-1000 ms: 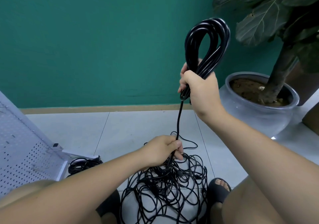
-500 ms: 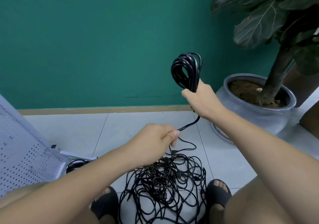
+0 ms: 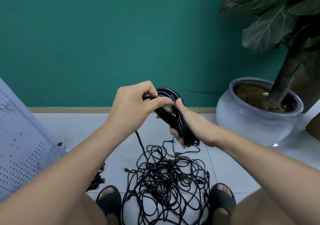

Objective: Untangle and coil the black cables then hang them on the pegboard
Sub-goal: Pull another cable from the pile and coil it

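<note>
Black and rubbery: grips coil (image 3: 170, 117) across all loops with right hand (image 3: 190, 126), above floor tangle (image 3: 166, 181).
Pinches trailing strand (image 3: 139, 141) in left hand (image 3: 135, 103); likely light, limp and springy, best clamped mid-bundle.

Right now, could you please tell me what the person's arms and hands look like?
The left hand and right hand are bare: no gloves, rings, watch or bracelet show. No sleeve comes into view on either arm.
</note>
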Available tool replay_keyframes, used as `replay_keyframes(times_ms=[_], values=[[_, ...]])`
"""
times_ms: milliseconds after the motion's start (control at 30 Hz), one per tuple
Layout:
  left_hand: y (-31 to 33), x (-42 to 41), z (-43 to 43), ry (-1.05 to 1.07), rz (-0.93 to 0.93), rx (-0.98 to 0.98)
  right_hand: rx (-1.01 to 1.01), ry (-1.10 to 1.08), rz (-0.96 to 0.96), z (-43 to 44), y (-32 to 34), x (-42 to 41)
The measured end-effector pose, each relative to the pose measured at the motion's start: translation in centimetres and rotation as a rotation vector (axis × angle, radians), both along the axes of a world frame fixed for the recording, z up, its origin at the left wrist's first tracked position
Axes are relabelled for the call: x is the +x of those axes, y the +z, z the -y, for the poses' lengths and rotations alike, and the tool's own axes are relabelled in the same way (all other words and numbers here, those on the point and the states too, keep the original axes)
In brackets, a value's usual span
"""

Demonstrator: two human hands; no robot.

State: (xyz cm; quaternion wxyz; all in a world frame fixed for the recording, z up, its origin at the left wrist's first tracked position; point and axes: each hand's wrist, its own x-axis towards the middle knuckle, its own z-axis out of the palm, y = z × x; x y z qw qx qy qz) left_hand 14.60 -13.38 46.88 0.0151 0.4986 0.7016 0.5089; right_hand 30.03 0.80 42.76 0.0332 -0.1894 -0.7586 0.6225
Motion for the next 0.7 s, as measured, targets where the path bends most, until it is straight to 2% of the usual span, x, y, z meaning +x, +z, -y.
replay_keyframes(times_ms=[100, 200, 433, 600, 700], values=[[0.6, -0.5, 0.0, 0.009, 0.010, 0.065, -0.135, 0.042, -0.050, 1.5, 0.4, -0.1], [0.9, -0.9, -0.1, 0.043, 0.024, 0.085, -0.157, 0.071, -0.064, 1.8, 0.5, 0.0], [0.5, -1.1, -0.7, 0.105, 0.083, -0.008, 0.180, 0.154, -0.080, 2.7, 1.2, 0.6], [-0.3, -1.2, -1.2, 0.001, 0.430, -0.030, 0.419, 0.031, -0.159, 2.2, 0.9, 0.4], [-0.7, -0.6, -1.4, -0.087, 0.547, -0.091, 0.527, -0.083, -0.208, 2.2, 1.1, 0.1]])
